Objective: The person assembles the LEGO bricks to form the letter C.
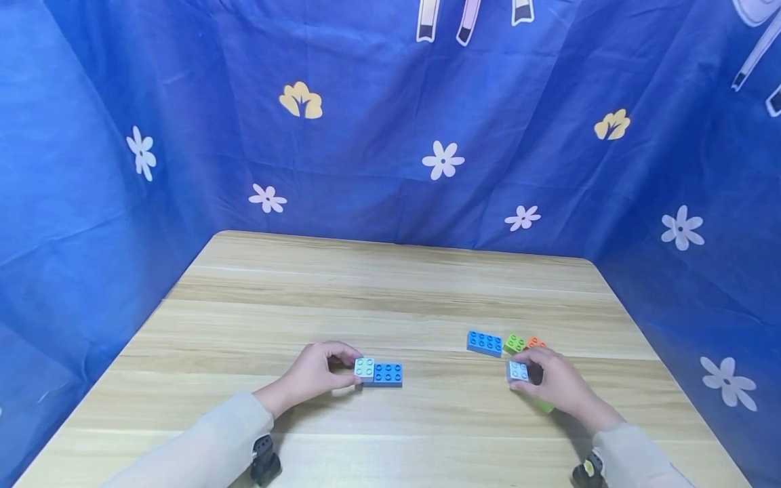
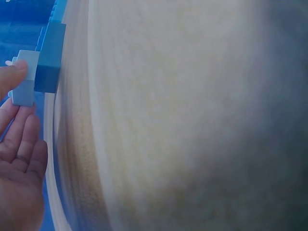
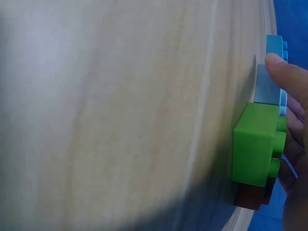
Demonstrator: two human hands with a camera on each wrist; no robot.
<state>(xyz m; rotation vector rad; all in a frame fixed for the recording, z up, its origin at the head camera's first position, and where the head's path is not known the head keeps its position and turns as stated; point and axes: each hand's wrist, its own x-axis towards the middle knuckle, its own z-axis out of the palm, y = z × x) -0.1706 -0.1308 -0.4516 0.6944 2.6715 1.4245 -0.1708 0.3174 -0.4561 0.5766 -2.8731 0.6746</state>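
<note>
My left hand [image 1: 311, 371] pinches a pale blue two-by-two brick [image 1: 364, 367] between thumb and fingers. That brick sits at the left end of a longer blue brick [image 1: 388, 375], over its studded side; the left wrist view shows the pale brick [image 2: 24, 92] against the blue one [image 2: 52, 60]. On the right, my right hand [image 1: 554, 381] grips another pale blue two-by-two brick [image 1: 518, 371] by its sides, thumb at the near edge. In the right wrist view a green brick [image 3: 254, 147] stands close beside this pale brick [image 3: 267, 85].
Beyond the right hand lie a blue brick [image 1: 485, 343], a small green brick [image 1: 515, 343] and an orange brick [image 1: 535, 343], partly covered by the fingers. Another green brick [image 1: 545, 406] peeks out under that hand. Blue patterned cloth [image 1: 366, 135] surrounds the wooden table [image 1: 378, 291].
</note>
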